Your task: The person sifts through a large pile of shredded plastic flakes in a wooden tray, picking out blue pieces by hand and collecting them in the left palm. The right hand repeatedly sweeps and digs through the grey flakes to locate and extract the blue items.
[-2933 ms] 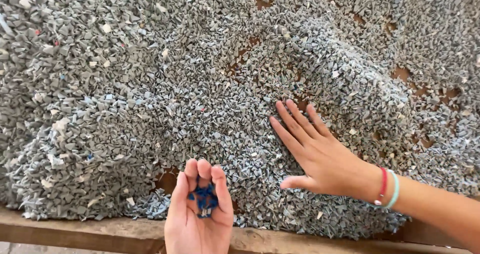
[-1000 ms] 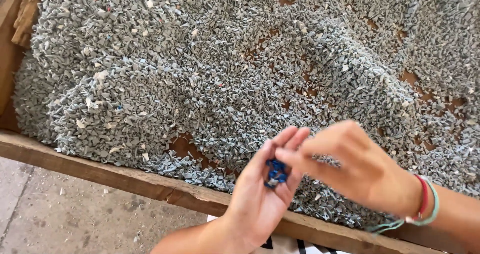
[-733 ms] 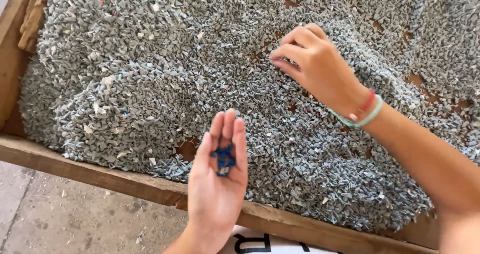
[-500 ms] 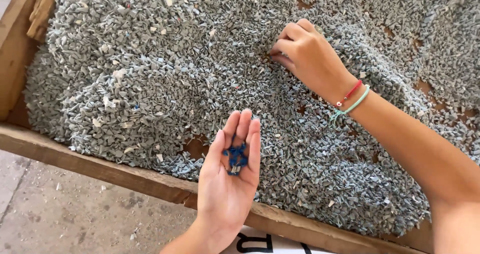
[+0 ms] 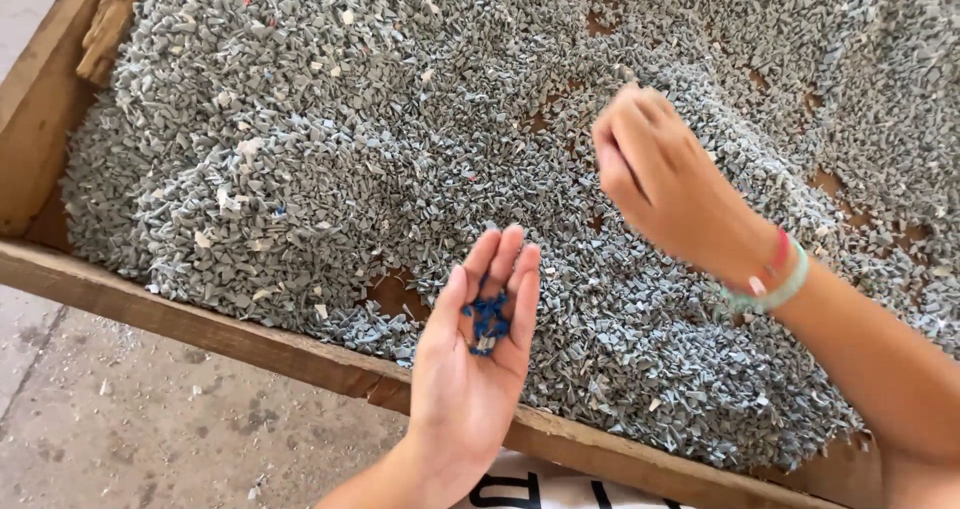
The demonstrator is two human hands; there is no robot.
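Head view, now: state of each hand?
Left hand: open, palm up, cupping small blue chips.
Right hand: raised over the grey chips, fingers curled; whether it holds anything cannot be told.

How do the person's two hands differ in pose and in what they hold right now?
The left hand lies palm up, cupped, holding blue chips; the right hand is curled, blurred, its contents hidden. The left hovers by the wooden rim; the right is farther over the grey chips, with wristbands. Both are bare.
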